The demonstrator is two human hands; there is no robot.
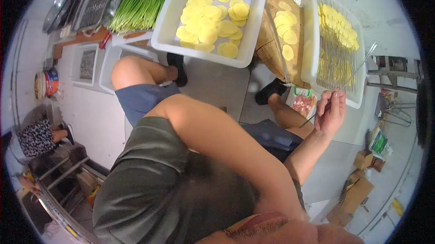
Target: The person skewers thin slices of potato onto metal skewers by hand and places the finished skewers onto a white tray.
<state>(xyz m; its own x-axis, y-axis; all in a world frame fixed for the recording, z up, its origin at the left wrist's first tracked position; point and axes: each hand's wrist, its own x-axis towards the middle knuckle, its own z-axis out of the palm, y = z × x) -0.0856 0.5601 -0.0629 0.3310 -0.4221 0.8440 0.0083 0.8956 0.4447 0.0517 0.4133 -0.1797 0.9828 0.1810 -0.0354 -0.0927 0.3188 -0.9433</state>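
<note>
My right hand is closed around thin metal skewers, just off the near end of a white plastic tray. In that tray lie yellow slices, which look like potato, threaded on many metal skewers. Left of it, loose slices rest on a thick wooden board, with long thin rods lying along it. A white plastic tub holds a pile of yellow round slices. My left arm crosses my body, and its hand is out of view.
Green stalks lie left of the tub, beside a metal tray of skewers. A container of pinkish pieces stands below the wooden board. Cardboard boxes are at the lower right. Another person's arm shows at the far left.
</note>
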